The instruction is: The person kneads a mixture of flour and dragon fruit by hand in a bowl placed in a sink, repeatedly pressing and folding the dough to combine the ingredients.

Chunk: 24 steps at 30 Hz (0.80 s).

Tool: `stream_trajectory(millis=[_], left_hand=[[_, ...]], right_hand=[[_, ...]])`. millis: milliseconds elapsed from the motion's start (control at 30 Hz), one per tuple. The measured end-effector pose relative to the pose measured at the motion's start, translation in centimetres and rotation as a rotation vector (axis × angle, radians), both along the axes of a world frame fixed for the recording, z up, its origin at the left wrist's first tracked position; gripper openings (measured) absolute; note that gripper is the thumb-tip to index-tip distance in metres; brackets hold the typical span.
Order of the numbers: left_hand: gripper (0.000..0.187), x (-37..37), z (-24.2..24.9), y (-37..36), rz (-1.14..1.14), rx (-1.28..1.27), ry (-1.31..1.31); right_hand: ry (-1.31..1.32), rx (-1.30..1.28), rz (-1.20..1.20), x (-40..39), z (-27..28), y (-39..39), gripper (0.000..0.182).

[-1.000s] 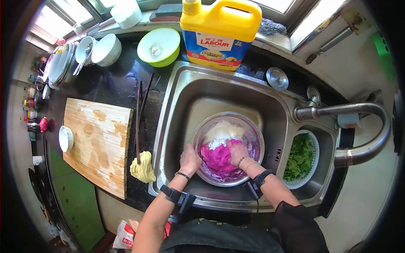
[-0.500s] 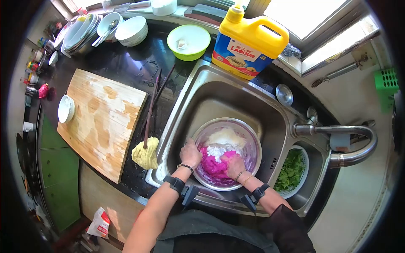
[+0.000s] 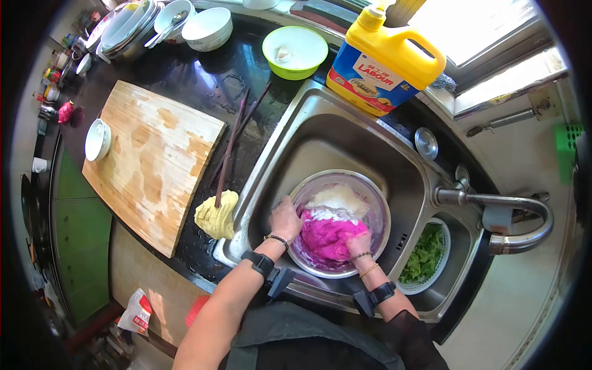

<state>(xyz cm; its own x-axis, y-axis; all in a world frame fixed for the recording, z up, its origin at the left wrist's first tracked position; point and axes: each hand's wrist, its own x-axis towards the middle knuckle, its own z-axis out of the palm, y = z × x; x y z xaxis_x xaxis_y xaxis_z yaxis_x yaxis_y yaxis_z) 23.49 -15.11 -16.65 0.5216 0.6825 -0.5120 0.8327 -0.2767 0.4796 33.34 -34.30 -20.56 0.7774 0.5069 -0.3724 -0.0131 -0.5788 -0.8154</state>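
Nearby, black counter [image 3: 185, 80] bears cutting board [image 3: 151, 163] beside steel sink [image 3: 320, 132].

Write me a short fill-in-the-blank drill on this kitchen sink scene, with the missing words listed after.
1. The right hand presses into dough coloured ____.
2. The left hand rests on the rim of the metal ____, which sits in the sink.
3. The jug behind the sink is mostly ____.
4. The colander beside the bowl holds leafy ____.

Missing words: pink; bowl; yellow; greens
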Motion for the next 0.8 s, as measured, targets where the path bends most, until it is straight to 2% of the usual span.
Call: stream_trajectory(millis=[33, 67, 100, 167, 200, 233, 300, 333, 400, 433, 500, 533, 567, 633, 667, 733, 767, 800], left_hand=[[0.041, -0.1, -0.3, -0.1, 0.005, -0.004, 0.003], [0.039, 0.0, -0.6, -0.3, -0.004, 0.017, 0.003], [0.037, 0.0, -0.8, -0.3, -0.012, 0.040, 0.004], [0.032, 0.0, -1.0, -0.7, -0.026, 0.076, -0.042], [0.027, 0.1, -1.0, -0.8, -0.042, 0.117, -0.096], [0.027, 0.1, -0.8, -0.8, -0.042, 0.114, -0.094], [0.027, 0.2, -0.4, -0.9, -0.053, 0.123, -0.097], [0.027, 0.1, -0.5, -0.8, -0.053, 0.117, -0.093], [0.034, 0.0, -0.7, -0.7, -0.088, 0.063, -0.058], [0.034, 0.0, -0.5, -0.6, -0.088, 0.061, -0.059], [0.035, 0.0, 0.1, -0.5, -0.090, 0.047, -0.054], [0.035, 0.1, 0.1, -0.5, -0.086, 0.046, -0.059], [0.035, 0.1, 0.1, -0.6, -0.074, 0.038, -0.055], [0.036, 0.0, 0.1, -0.5, -0.055, 0.031, -0.054], [0.036, 0.0, 0.1, -0.6, -0.050, 0.019, -0.054], [0.035, -0.1, -0.1, -0.4, -0.034, 0.002, -0.051], [0.032, -0.2, -0.3, -0.3, -0.015, 0.010, -0.083], [0.029, -0.3, -0.5, -0.3, 0.002, 0.018, -0.113]], right_hand=[[0.170, -0.046, -0.216, -0.2, 0.1, 0.3, 0.026], [0.396, 0.161, -0.550, -0.7, 0.1, 1.1, 0.026], [0.399, 0.158, -0.547, -0.6, -0.3, 1.5, 0.026], [0.601, 0.480, -0.759, -0.5, -1.4, 1.9, 0.029], [0.497, 0.322, -0.647, -0.5, -1.0, 2.6, 0.031], [0.497, 0.318, -0.648, -0.4, 0.1, 3.8, 0.031], [0.066, 0.149, -0.273, 0.0, 1.9, 5.9, 0.032], [0.069, 0.143, -0.273, 0.6, 1.6, 6.3, 0.032], [-0.747, -0.224, 0.352, 2.3, 0.8, 6.2, 0.035], [-0.748, -0.225, 0.352, 3.2, 0.7, 6.4, 0.035], [-0.612, -0.366, 0.631, 5.1, 0.9, 6.5, 0.039], [-0.731, -0.446, 0.741, 5.7, 0.6, 6.6, 0.041], [-0.735, -0.445, 0.745, 5.9, 0.5, 6.7, 0.041], [-0.606, -0.754, 0.906, 6.1, 1.1, 7.5, 0.043], [-0.610, -0.755, 0.911, 6.4, 1.6, 7.5, 0.043], [-0.212, -0.818, 1.160, 6.6, 4.8, 8.3, 0.050], [-0.208, -0.820, 1.173, 6.9, 4.8, 7.7, 0.050], [-0.209, -0.575, 1.206, 7.3, 5.3, 6.9, 0.058]])
